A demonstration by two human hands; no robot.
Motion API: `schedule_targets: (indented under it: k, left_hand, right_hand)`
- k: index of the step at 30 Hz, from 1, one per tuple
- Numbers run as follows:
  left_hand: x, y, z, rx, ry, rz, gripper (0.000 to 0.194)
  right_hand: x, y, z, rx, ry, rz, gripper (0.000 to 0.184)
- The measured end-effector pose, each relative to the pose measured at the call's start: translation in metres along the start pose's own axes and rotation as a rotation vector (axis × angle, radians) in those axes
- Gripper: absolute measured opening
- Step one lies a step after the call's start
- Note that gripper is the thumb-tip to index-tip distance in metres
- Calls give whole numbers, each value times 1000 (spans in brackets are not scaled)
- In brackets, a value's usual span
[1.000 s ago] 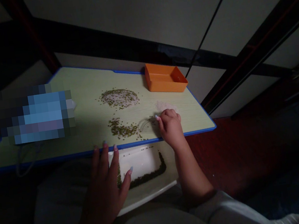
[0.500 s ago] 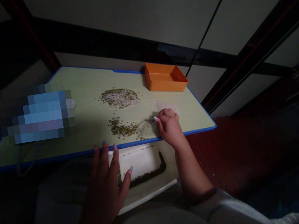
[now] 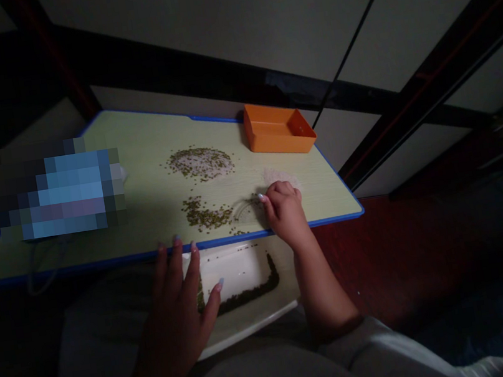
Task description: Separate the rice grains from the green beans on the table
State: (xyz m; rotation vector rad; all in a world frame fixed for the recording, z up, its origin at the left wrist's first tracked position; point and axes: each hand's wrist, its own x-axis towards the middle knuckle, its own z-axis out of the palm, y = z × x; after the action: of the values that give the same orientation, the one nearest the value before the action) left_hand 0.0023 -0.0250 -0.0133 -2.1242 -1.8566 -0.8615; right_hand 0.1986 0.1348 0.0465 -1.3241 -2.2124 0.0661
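My right hand (image 3: 285, 208) is closed on a clear, curved plastic protractor (image 3: 246, 209), held low over the table near its front edge. Just left of the protractor lies a loose patch of green beans (image 3: 207, 214), probably mung beans. Farther back is a pile of green beans mixed with white grains (image 3: 203, 162). A small patch of white grains (image 3: 278, 174) lies right behind my right hand. My left hand (image 3: 178, 300) is spread open, its fingertips by the table's front edge, over the left side of a white tray (image 3: 239, 266). Green beans line the tray's walls.
The pale table (image 3: 139, 130) has a blue rim. At its back right stands an orange box (image 3: 282, 140). A blurred-out blue object (image 3: 72, 193) sits on the left, with a thin cable (image 3: 48, 263) hanging over the front edge. Cabinet doors (image 3: 231, 21) rise behind the table.
Very little differs. The protractor has tilted slightly in my right hand, and a few specks have appeared in the middle of the white tray. My left hand stays in place.
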Motion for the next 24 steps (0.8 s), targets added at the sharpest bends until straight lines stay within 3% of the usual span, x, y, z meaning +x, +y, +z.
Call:
schedule_targets:
  k: [24]
  left_hand:
    - [1,0,0,10,-1,10,80]
  right_hand:
    - [-4,3,-2,11,-41,-24,29]
